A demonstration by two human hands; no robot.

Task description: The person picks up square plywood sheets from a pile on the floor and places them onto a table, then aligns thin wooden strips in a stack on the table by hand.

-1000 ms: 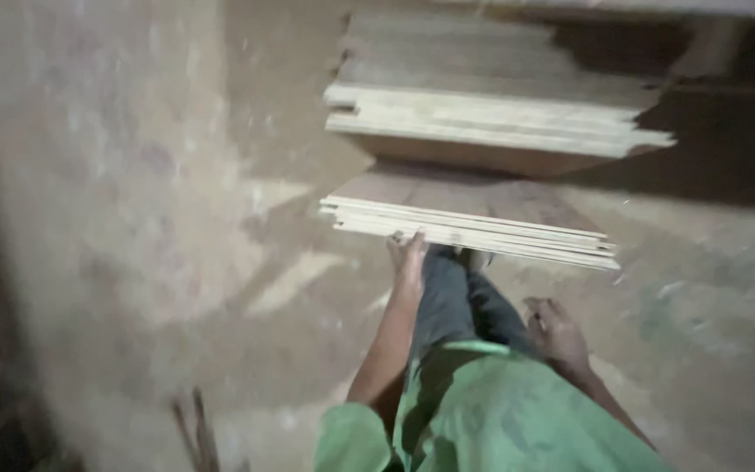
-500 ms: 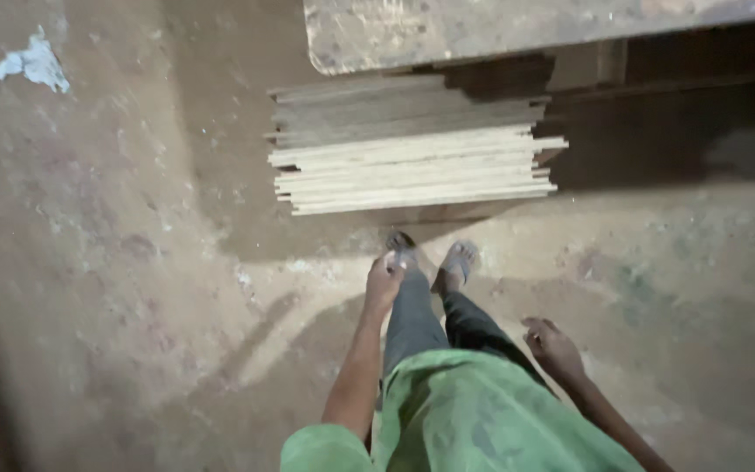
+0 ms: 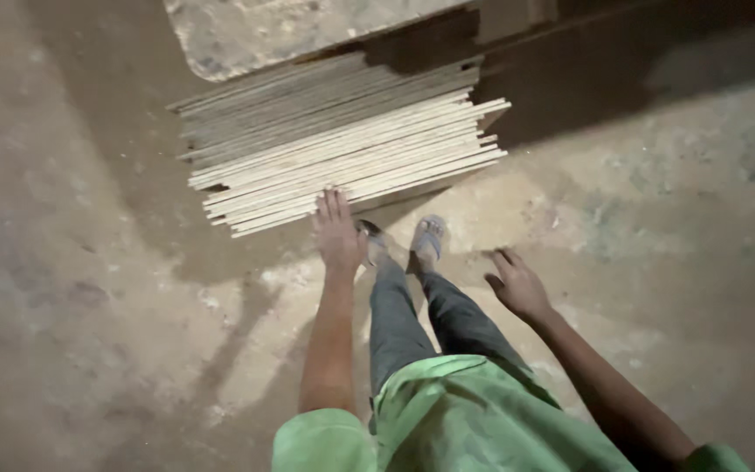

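Plywood sheets at 12 o'clock: probably stiff, heavy; lift near edge. Left hand flat, right hand empty.

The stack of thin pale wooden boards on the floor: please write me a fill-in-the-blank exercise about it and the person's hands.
1. The stack of thin pale wooden boards lies on the dusty ____ floor.
2. The person's ____ hand reaches, fingers flat, to the near edge of the stack.
3. The right hand is open and holds ____.
4. The far end of the stack lies under a worn grey ____.

Missing words: concrete; left; nothing; tabletop
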